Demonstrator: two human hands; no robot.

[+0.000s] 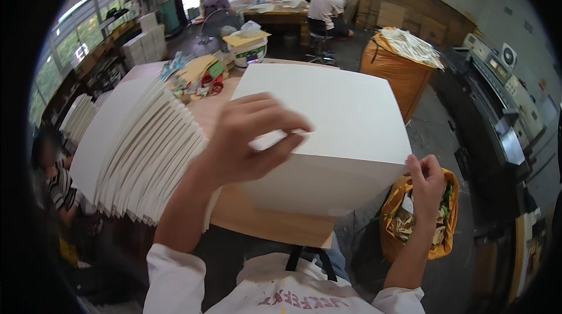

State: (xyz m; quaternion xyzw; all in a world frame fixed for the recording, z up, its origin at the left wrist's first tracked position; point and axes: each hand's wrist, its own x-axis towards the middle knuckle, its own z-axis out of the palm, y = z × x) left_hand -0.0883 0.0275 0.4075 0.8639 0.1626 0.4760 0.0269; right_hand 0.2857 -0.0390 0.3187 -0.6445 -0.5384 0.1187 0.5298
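A large white block (pixel 333 100), which looks like a squared stack of sheets, stands on the table in front of me. Above its near left part hovers my left hand (pixel 249 132), slightly blurred. Its fingers are curled, thumb and index tips close together in a pinch; whatever may be between them is too small to make out. At the block's near right corner, my right hand (pixel 428 182) has its thumb and bent fingers closed on the edge. To the left, a fanned pile of white sheets (pixel 146 150) leans in staggered layers beside my left forearm.
Scissors, red tape rolls (pixel 216 87) and papers lie behind the fanned pile, near a white bucket (pixel 249 50). An orange bag (pixel 451 220) of scraps sits on the floor at right; a larger orange sack (pixel 386 74) stands behind. Other people sit at left and at the back.
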